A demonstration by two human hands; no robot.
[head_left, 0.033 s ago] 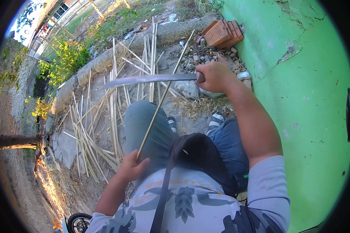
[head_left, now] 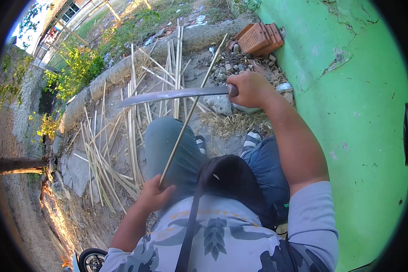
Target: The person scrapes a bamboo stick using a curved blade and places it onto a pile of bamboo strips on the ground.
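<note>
My right hand (head_left: pixel 250 89) is closed round the dark handle of a machete (head_left: pixel 174 94), whose long, slightly curved blade points left. A thin bamboo strip (head_left: pixel 181 136) slants up from my left hand (head_left: pixel 155 195), which is closed on its lower end beside my left knee. Blade and strip cross near the hilt; I cannot tell whether they touch. Many pale split strips (head_left: pixel 132 120) lie in loose piles on the ground ahead and to the left. A black bag (head_left: pixel 231 179) hangs across my lap on a strap.
At the right rises a cracked green wall (head_left: pixel 349 136). Orange clay blocks (head_left: pixel 260 40) and rubble (head_left: pixel 235 63) lie at its far foot. A low concrete kerb (head_left: pixel 111 84) curves behind the strips. A vehicle wheel (head_left: pixel 93 260) shows at the lower left.
The machete's tip has dipped slightly toward me. My left hand and the bamboo strip stay almost where they were.
</note>
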